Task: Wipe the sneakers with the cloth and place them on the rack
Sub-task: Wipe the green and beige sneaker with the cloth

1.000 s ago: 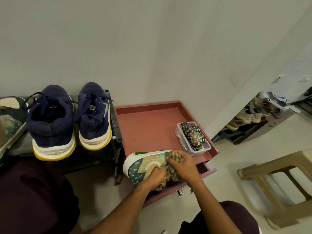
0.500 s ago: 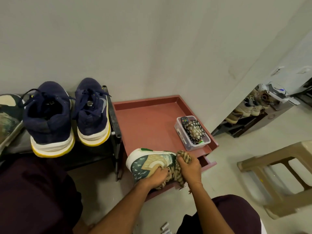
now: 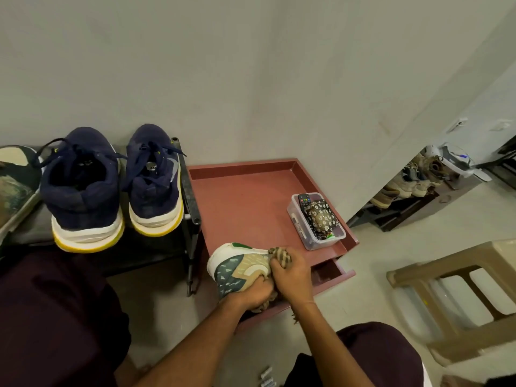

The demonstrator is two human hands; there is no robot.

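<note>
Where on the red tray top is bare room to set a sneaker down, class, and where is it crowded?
Free: the red tray top from its back rim to the middle, between the black rack and the plastic box. Crowded: its front edge, where the green sneaker and cloth are held; the rack's top, taken by the navy sneakers.
</note>
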